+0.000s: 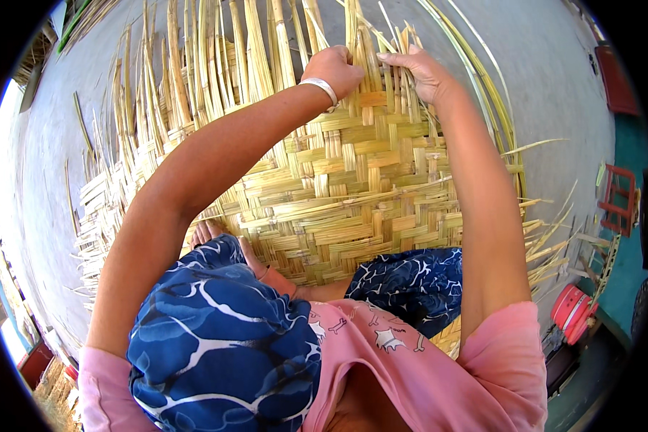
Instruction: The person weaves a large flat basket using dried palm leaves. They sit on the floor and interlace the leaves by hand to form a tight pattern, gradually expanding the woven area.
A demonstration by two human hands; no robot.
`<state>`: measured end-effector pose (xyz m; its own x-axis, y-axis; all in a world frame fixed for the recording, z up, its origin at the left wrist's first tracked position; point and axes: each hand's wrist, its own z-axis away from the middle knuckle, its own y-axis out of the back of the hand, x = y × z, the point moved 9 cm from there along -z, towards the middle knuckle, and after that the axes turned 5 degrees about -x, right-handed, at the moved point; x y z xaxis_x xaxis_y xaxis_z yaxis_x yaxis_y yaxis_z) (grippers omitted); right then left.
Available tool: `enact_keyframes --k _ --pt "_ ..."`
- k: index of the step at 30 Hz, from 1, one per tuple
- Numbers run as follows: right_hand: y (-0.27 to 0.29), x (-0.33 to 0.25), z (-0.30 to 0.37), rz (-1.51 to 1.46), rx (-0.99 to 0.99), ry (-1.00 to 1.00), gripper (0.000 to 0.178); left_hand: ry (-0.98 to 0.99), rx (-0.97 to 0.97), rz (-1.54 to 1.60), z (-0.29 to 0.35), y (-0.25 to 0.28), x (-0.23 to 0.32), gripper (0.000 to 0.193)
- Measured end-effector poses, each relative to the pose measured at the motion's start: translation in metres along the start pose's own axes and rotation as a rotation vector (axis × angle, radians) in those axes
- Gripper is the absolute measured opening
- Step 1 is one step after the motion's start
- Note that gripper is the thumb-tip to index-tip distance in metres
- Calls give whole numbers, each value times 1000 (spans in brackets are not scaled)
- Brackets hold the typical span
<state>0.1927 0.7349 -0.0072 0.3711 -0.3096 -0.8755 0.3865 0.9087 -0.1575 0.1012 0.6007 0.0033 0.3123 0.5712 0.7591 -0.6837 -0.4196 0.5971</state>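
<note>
A woven mat (371,162) of flat yellow-green split bamboo or cane strips lies beneath my arms, with my bare foot (207,232) on its near part. At its far edge my left hand (333,72), a silver bangle at the wrist, is closed in a fist on the upright strips; its fingertips are partly hidden. Just to the right, my right hand (423,75) pinches a strip between thumb and fingers. Between the two hands, an orange-brown strip (372,99) crosses the weave. Unwoven strip ends (255,54) fan out beyond the far edge.
Long loose green strips (500,101) curve past the mat's right side over the grey floor (554,86). Farther right are a red-brown wooden frame (618,200) and a pink-red round object (574,314). Frayed strip ends (97,209) stick out at the left.
</note>
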Motion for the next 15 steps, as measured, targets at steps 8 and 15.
enact_keyframes --k 8,15 --pt "-17 -19 27 93 -17 173 48 -59 -196 -108 8 -21 8 29" --pt "-5 -2 14 335 102 67 42 -170 -268 -200 4 -32 6 26"
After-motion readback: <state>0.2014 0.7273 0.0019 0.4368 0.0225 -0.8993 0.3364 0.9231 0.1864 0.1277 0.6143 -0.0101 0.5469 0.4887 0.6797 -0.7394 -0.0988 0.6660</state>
